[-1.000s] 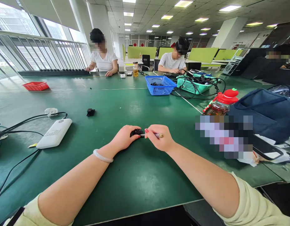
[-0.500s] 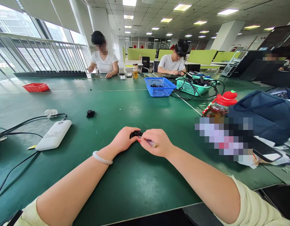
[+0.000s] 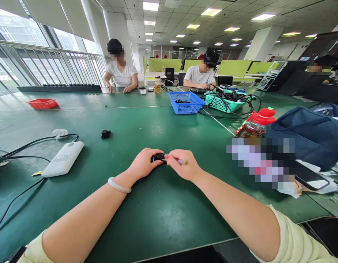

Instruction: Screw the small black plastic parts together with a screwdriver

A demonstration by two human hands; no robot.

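Note:
My left hand [image 3: 143, 161], with a pale bangle at the wrist, holds a small black part [image 3: 157, 157] between thumb and fingers on the green table. In my right hand [image 3: 186, 168] is a slim screwdriver [image 3: 181, 162] with a clear purplish handle. Its thin shaft points left at the black part; whether the tip touches it is hidden by my fingertips. Another small black piece [image 3: 105, 134] lies on the table, beyond my left hand and to its left.
A white power bank [image 3: 63, 159] with cables lies left. Ahead stand a blue basket [image 3: 187, 107], a green basket [image 3: 220, 103] with cables and a red tray [image 3: 42, 103]. At right are a red-lidded bottle [image 3: 258, 124], a dark bag [image 3: 306, 135] and a phone [image 3: 311, 175]. Two people sit opposite.
My right hand has shifted slightly right and the screwdriver has tilted flatter. My left hand stays on the black part. The hand of the person at far left has moved down to the table.

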